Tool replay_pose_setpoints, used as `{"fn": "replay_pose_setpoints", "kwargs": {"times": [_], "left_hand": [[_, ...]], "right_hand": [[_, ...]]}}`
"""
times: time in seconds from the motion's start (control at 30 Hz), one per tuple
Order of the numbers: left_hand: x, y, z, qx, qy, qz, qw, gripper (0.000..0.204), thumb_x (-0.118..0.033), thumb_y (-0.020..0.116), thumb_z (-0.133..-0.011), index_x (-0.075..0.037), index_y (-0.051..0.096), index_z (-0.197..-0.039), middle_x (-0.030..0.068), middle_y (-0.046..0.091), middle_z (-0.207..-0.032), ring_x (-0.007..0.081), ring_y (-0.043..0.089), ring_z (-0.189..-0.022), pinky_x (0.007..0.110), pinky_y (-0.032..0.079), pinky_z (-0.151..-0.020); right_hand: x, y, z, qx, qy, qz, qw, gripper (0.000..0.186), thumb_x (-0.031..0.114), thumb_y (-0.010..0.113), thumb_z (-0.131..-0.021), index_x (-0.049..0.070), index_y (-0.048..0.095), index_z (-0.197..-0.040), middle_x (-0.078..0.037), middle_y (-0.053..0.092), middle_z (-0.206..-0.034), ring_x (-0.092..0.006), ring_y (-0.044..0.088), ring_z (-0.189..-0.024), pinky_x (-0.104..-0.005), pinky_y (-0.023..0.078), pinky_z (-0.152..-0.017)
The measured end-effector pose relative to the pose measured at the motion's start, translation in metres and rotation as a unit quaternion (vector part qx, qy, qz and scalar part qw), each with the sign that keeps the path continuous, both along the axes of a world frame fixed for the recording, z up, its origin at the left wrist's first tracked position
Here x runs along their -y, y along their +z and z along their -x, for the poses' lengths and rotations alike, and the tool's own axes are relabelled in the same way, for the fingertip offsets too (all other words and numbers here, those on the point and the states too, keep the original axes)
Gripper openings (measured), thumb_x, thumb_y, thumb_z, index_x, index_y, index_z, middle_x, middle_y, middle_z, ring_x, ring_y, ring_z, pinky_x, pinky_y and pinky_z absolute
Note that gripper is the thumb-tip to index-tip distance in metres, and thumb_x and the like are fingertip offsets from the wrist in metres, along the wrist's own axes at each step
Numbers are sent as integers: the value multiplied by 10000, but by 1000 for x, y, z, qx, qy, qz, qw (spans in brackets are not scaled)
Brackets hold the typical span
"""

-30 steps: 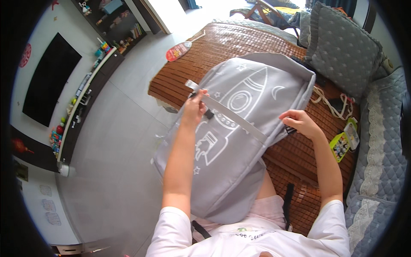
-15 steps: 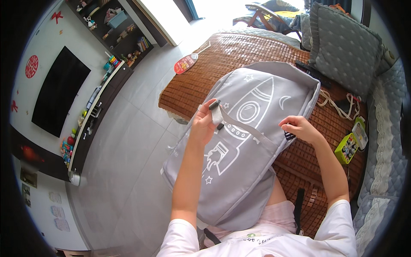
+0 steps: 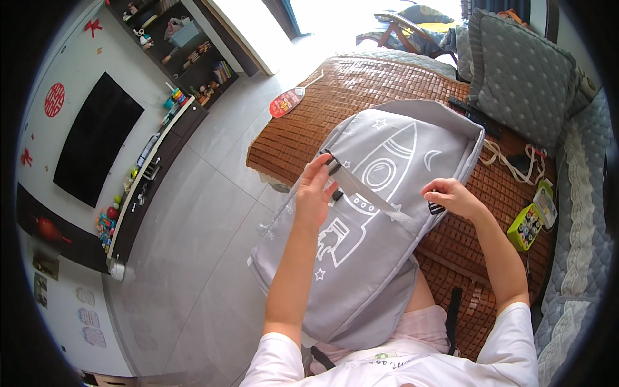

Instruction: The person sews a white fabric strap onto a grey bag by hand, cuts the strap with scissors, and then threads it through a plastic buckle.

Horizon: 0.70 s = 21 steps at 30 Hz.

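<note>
A large grey bag (image 3: 361, 297) with a white rocket, stars and a moon printed on it lies tilted across my lap and the mat. My left hand (image 3: 312, 198) is closed on the end of a grey strap (image 3: 364, 191), at a black buckle (image 3: 333, 164). That strap runs slack over the rocket toward the bag's right edge. A small black piece (image 3: 337, 195) shows just beside my left fingers. Over the right edge, my right hand (image 3: 454, 197) pinches a black-and-white striped piece (image 3: 436, 208), mostly covered by the fingers; its kind is unclear.
Beneath the bag spreads a brown tile mat (image 3: 290, 138), with a red fan-shaped paddle (image 3: 285, 102) at its far left corner. To the right are a green box of small bottles or spools (image 3: 525, 227), a white cable (image 3: 529, 169) and a grey cushion (image 3: 522, 77).
My left hand has turned the strap end, so the buckle now sits at a different angle above the fingers. The right hand keeps its pinch. The whole view has shifted slightly.
</note>
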<state>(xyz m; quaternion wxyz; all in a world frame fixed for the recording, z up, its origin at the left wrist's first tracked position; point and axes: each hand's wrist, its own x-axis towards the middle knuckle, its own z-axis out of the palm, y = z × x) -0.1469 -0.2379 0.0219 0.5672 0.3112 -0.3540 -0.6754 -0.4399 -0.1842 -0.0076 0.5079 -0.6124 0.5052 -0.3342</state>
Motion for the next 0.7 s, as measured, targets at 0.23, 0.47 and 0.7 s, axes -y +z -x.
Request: {"fn": "replay_pose_setpoints", "kwargs": {"times": [0.23, 0.47, 0.7], "left_hand": [[-10, -4, 12, 99, 51, 40, 993, 281, -21, 537, -800, -161, 485, -1038, -4, 543, -982, 56, 514, -779, 191, 425, -603], [-42, -22, 53, 21, -2, -84, 996, 401, -49, 553, -797, -167, 365, -1130, 50, 570, -877, 112, 570, -754, 224, 470, -596], [-50, -46, 71, 24, -53, -85, 995, 302, -51, 552, -799, -121, 443, -1071, 39, 569, -899, 153, 592, -818, 222, 491, -612]], "right_hand": [[1, -2, 1, -13, -14, -4, 1000, 154, 137, 530, -808, -6, 570, -849, 5, 531, -721, -61, 454, -661, -209, 391, -588], [5, 4, -5, -44, 20, 22, 999, 194, 153, 510, -813, 21, 583, -934, -23, 570, -784, -83, 494, -732, -227, 409, -662], [1, 10, -7, 30, 76, 15, 997, 245, 209, 589, -794, 36, 599, -966, -10, 577, -811, -66, 488, -744, -216, 410, -670]]}}
